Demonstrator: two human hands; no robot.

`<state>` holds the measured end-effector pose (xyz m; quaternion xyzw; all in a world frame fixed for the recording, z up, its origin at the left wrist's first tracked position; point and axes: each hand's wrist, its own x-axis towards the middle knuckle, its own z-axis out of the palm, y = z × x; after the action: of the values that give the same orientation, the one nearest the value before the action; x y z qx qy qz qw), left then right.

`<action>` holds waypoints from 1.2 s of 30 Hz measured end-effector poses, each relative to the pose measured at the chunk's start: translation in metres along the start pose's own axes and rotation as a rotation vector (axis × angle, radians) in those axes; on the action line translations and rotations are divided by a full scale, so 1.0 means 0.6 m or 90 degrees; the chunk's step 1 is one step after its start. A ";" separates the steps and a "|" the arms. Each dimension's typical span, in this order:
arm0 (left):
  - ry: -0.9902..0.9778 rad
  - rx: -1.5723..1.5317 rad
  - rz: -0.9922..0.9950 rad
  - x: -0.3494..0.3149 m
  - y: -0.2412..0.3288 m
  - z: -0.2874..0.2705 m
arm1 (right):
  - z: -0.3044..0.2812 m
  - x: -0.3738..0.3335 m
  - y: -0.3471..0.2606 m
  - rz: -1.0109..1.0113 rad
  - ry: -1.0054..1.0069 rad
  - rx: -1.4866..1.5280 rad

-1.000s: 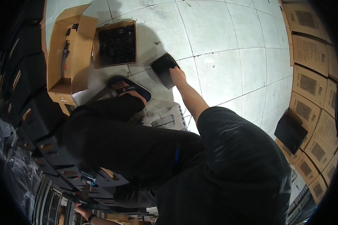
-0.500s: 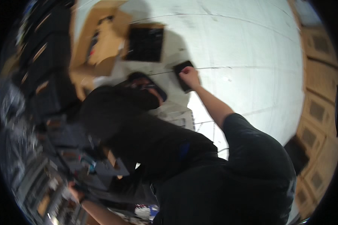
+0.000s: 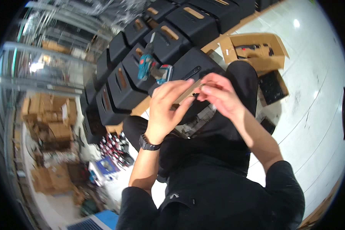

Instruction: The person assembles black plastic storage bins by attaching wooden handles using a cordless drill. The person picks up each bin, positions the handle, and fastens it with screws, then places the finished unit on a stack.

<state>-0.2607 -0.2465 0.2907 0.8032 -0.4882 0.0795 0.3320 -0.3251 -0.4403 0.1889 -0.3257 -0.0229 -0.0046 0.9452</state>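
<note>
A: Grip state?
B: Left hand (image 3: pixel 165 109) and right hand (image 3: pixel 220 97) both pinched a thin tan strip (image 3: pixel 188 92), held up between them.
A: Around it?
B: Teal drill (image 3: pixel 154 71) lay just behind on black cases (image 3: pixel 120 88); open cardboard box (image 3: pixel 253 51) on the floor (image 3: pixel 318 96) beyond the knee.

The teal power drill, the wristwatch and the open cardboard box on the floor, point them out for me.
teal power drill (image 3: pixel 146 68), head view, on its teal body.
wristwatch (image 3: pixel 148 145), head view, on the dark band around the left wrist.
open cardboard box (image 3: pixel 274 41), head view, on its right flap.
</note>
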 end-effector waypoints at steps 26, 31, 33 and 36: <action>0.579 -0.513 -0.242 -0.143 -0.397 -0.142 | -0.010 0.351 0.307 -0.254 0.094 -1.047; 0.566 -0.393 -0.326 -0.189 -0.560 -0.104 | 0.037 0.419 0.413 -0.322 0.076 -0.658; 0.622 -0.399 -0.392 -0.186 -0.584 -0.069 | 0.019 0.444 0.434 -0.375 0.129 -0.713; 0.599 -0.399 -0.401 -0.169 -0.582 -0.049 | -0.065 0.481 0.437 -0.327 0.192 -0.865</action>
<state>-0.0143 -0.0487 0.1084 0.6524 -0.0319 0.1757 0.7366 -0.0293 -0.2557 0.0101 -0.8191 0.0399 -0.2833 0.4972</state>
